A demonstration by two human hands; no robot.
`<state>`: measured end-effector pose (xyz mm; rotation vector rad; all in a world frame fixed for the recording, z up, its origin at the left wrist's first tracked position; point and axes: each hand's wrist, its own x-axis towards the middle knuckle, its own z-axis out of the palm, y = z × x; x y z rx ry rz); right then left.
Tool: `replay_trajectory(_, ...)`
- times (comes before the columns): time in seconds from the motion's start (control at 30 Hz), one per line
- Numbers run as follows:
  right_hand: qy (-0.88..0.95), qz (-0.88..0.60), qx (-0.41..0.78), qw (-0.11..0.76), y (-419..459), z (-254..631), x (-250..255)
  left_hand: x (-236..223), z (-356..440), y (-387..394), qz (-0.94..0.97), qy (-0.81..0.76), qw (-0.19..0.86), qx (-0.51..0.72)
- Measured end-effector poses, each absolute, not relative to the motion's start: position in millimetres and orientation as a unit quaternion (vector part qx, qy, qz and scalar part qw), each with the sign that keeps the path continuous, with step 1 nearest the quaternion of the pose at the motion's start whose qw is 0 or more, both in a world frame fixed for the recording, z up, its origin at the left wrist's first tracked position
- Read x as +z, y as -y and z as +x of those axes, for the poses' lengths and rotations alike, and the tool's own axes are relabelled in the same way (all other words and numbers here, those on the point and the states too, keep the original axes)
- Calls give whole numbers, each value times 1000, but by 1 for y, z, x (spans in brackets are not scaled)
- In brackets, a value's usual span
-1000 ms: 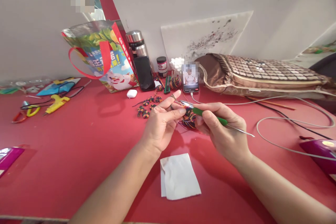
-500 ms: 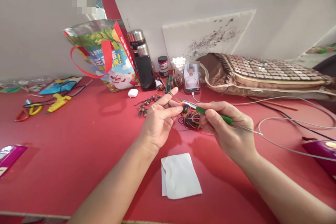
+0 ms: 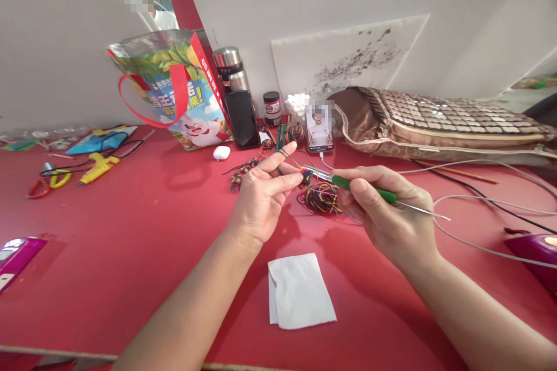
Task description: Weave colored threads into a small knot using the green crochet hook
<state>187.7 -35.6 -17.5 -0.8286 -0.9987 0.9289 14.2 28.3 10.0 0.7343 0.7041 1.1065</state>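
My left hand [image 3: 261,203] pinches a small crocheted piece [image 3: 306,176] of dark, multicoloured yarn between thumb and fingers. Its index finger points up, with a strand wrapped around it. In my right hand [image 3: 391,214] is a crochet hook [image 3: 342,181] with a green grip, held like a pen. The hook's metal shaft reaches left to the crocheted piece, and a thin metal end sticks out at the right. Beneath both hands lies a loose tangle of yarn [image 3: 322,198]. Beyond my left hand sit several small crocheted pieces [image 3: 237,181] in the same colours.
A folded white tissue [image 3: 302,293] lies in front of me on the red table. At the back stand a gift bag [image 3: 174,93], a flask [image 3: 235,72], a dark phone [image 3: 242,119] and a lit phone [image 3: 319,127]. A sequinned bag [image 3: 456,119] and cables are right; a yellow glue gun [image 3: 98,168] is left.
My right hand and the hook have drawn to the right, away from my left fingers, showing more of the shaft and the yarn tangle. My left hand keeps its pinch.
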Motion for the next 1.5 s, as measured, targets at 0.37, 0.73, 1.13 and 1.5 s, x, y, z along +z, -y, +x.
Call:
replay_trajectory(0.37,451,-391,451,663,36,204,-13,13,12,-28,363,-321,734,477)
replay_trajectory(0.73,408,-341,552,642,29,204,-7,12,16,-22,388,-291,746,456)
replay_trajectory(1.13,349,-305,567,681,32,188,-9,11,28,-12,367,-291,720,512)
replay_trajectory(1.5,390,-344,507,688,35,184,-10,14,29,-7,396,-317,680,529)
